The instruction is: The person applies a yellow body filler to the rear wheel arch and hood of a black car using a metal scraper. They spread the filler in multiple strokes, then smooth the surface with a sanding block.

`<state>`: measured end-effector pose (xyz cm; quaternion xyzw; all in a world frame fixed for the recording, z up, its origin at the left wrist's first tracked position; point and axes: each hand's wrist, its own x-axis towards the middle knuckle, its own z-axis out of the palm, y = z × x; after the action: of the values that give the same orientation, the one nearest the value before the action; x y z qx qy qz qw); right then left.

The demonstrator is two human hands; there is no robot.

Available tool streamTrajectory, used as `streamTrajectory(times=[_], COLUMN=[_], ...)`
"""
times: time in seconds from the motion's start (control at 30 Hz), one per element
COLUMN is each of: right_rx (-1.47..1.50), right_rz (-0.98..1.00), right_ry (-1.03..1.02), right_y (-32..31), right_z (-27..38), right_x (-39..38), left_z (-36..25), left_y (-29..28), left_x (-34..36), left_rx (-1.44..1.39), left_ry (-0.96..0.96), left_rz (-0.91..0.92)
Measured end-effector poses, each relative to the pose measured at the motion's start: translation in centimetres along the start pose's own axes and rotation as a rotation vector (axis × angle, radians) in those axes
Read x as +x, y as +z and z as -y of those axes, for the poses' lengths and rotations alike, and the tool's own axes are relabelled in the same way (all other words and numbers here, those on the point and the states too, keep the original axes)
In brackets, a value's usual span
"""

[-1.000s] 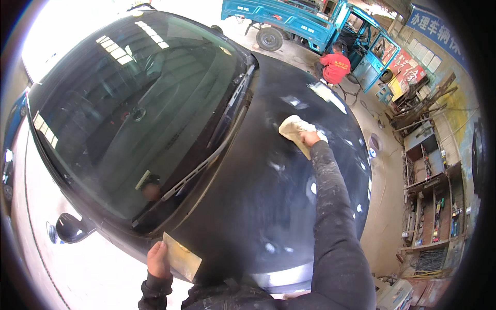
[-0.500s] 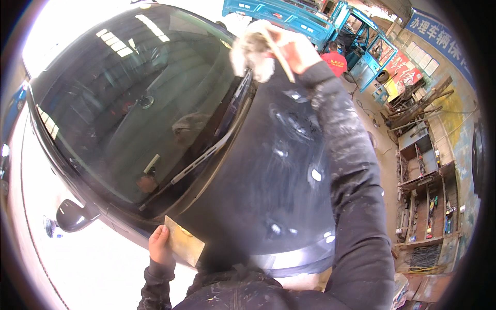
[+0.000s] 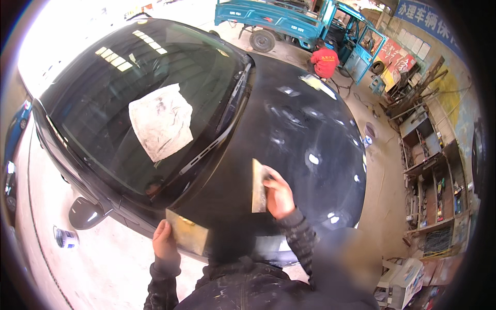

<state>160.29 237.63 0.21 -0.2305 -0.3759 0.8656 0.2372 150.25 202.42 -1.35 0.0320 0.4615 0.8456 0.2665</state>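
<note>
Our right hand (image 3: 280, 197) grips a scraper (image 3: 259, 188), its fingers bent around the right edge of the thin, pale tan piece, which stands nearly upright in the view with its face turned to the left. The wrist is raised over the near part of the hood, and the forearm slants up and leftward from the lower edge in a dark sleeve. We cannot tell whether the blade touches the paint.

Our left hand (image 3: 165, 242) pinches a plate (image 3: 188, 235) by its left side, the thumb lying on top and the other fingers mostly hidden. This plate is flat, four-sided and tan, with a small yellowish lump near its upper edge; it is tilted, its right end lower in the view. The left forearm rises almost straight, close to the body.

Beyond both hands spreads the hood (image 3: 302, 139), dark, smooth and curved, with cloudy streaks and white glints. Above and to the left, a cloth (image 3: 161, 124) lies over the glossy windshield (image 3: 93, 134), white, creased, irregular in outline and smudged grey. Between cloth and hood we see a slim wiper (image 3: 206, 153). Farther out are a rounded mirror (image 3: 87, 213) and a blue truck (image 3: 274, 20).
</note>
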Motion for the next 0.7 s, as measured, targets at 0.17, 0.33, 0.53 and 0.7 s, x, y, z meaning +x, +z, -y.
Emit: streamTrajectory(times=[0.17,0.33,0.53,0.7], right_rx=[0.129,0.133,0.122,-0.728], right_rz=[-0.294,-0.275,-0.071,0.012], right_ry=[-0.217,-0.278,-0.129,-0.489], right_y=[-3.4,-1.7,-1.7,-12.2], right_z=[-0.3,-0.4,-1.3,3.9], right_x=[-7.4,-10.3,-7.3,6.0], left_z=[3.5,7.0,7.5,7.2], left_y=[6.9,15.1,17.8,14.6], left_x=[2.1,1.7,5.0,11.0], left_rx=[0.013,-0.045,0.018,0.084], left_ry=[-0.194,-0.087,0.087,0.12], left_rz=[0.226,0.406,0.262,0.126])
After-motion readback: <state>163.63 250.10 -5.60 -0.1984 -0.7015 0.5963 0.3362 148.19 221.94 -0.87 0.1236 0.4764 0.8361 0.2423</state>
